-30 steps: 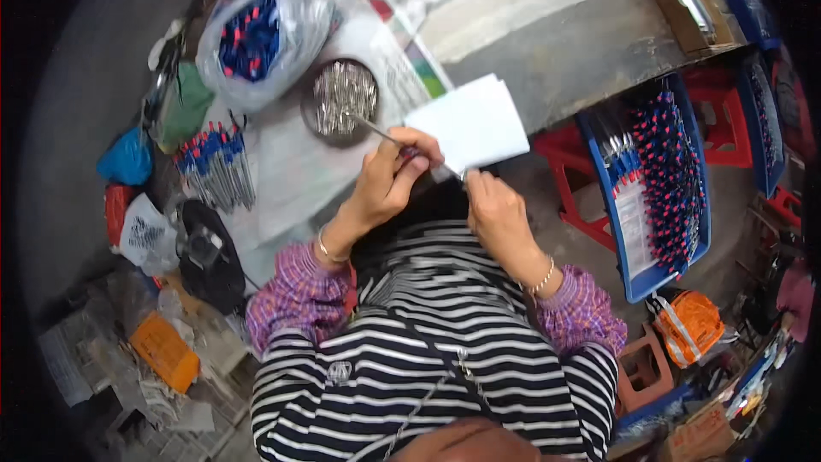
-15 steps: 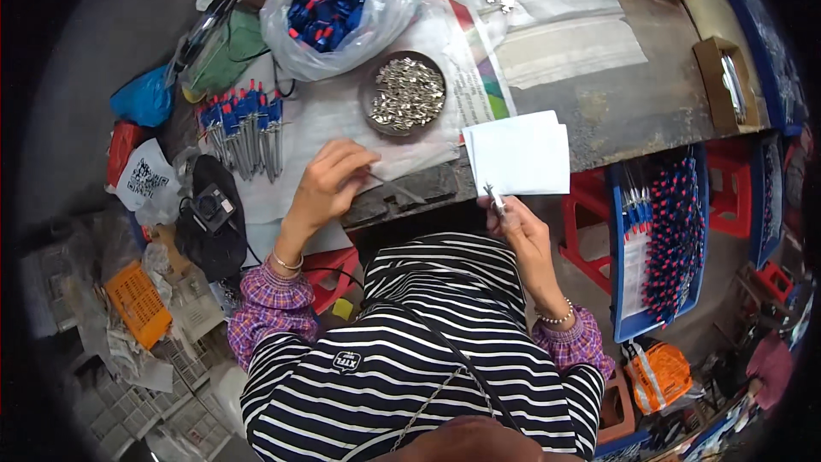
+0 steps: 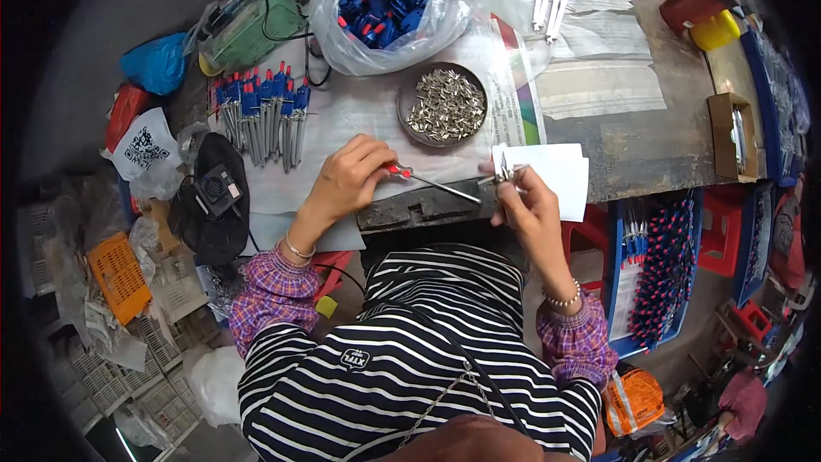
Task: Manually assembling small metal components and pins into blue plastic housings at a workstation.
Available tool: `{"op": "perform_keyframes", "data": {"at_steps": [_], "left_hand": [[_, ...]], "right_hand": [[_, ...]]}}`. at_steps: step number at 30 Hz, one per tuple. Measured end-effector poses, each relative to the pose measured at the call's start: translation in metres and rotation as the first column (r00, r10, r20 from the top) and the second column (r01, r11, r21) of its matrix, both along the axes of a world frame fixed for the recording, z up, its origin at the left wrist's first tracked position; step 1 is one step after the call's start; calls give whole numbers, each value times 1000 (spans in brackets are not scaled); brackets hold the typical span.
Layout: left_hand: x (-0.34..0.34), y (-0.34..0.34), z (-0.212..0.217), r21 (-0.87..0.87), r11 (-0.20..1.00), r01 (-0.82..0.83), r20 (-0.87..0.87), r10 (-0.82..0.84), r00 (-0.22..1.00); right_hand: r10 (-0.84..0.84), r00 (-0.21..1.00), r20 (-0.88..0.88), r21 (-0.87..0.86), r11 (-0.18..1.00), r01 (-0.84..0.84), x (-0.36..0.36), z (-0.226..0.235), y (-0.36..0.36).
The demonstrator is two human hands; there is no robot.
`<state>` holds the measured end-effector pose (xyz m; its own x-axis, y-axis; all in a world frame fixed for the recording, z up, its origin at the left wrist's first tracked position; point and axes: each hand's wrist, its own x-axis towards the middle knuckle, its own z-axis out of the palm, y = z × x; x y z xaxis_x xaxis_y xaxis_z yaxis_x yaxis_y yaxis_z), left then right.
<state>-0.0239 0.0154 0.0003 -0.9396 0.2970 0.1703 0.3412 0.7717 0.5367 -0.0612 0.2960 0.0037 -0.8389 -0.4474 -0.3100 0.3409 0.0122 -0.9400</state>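
**Tool (image 3: 446,189) in your left hand, metal piece (image 3: 505,173) in your right, at the table's (image 3: 629,137) near edge**

Your left hand (image 3: 352,173) is nearly closed, the fingers curled and the thumb pressed toward the forefinger, pinching the tool by its red handle. The bare metal shaft slants from that grip toward your right hand and the table's near edge, its end just short of your fingers.

Your right hand (image 3: 530,205) is drawn narrow, thumb and fingers gripping the small shiny piece at that same edge. Whether it is one piece or several, you cannot tell from here. Just beside this hand, white sheets (image 3: 564,175) lie overlapped at the near edge.

Beyond your hands, a round dark bowl (image 3: 411,130) sits in from the near edge, filled with small silvery parts (image 3: 445,104). Toward the table's left edge lies a bunch of metal rods (image 3: 265,115) with blue and red ends. Behind the bowl, toward the far edge, an open clear bag (image 3: 376,57) holds blue parts with red tips (image 3: 385,13).
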Motion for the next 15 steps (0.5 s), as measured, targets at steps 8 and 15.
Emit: {"op": "perform_keyframes", "data": {"at_steps": [8, 15], "left_hand": [[12, -23, -3, 86, 988, -125, -45, 129, 991], [4, -16, 11, 237, 952, -193, 13, 196, 981]], "right_hand": [[139, 982, -127, 264, 959, -102, -38, 2, -32], [193, 957, -217, 258, 957, -135, -38, -3, -43]]}}
